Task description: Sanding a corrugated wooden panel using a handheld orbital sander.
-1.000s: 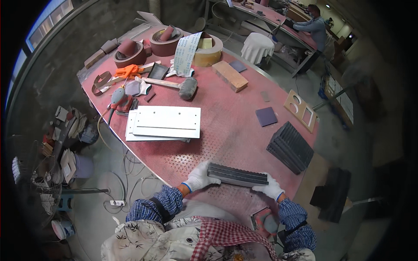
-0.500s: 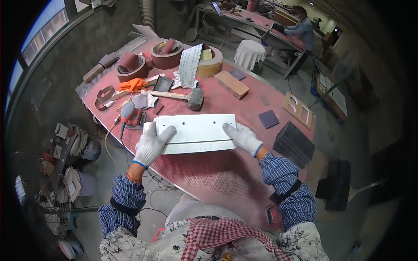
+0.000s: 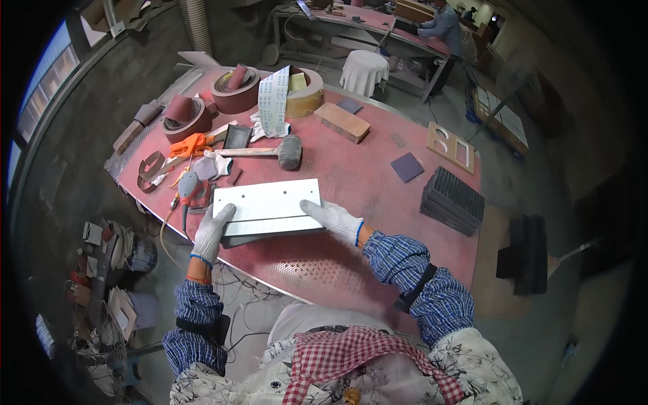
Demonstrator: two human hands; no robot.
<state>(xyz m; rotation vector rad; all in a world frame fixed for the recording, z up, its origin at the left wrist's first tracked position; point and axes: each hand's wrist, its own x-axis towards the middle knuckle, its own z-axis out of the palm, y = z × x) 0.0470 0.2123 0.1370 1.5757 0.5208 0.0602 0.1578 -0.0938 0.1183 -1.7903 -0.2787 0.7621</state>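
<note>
Between my two gloved hands is a white rectangular panel [image 3: 266,200] with small holes along its far part and a dark groove running lengthwise. A darker layer shows under its near edge. My left hand [image 3: 212,228] grips the left end, thumb on top. The right end is pinched by my right hand [image 3: 332,217], thumb also on the upper face; the fingers underneath are hidden. Just beyond my left hand lies an electric sander [image 3: 190,187] with a grey and red body. A mallet [image 3: 287,152] with a wooden handle lies past the panel.
Rolls of abrasive belt [image 3: 185,120] and an orange glove [image 3: 191,144] occupy the far left of the red table [image 3: 324,266]. A brown block [image 3: 342,123], a dark square pad [image 3: 407,167] and a stack of black ribbed blocks [image 3: 451,200] lie right. Another person [image 3: 442,30] works at a far table.
The panel and both hands have moved left and the panel now looks shorter and tilted, its right end higher. My view has shifted, so the table items appear further left.
</note>
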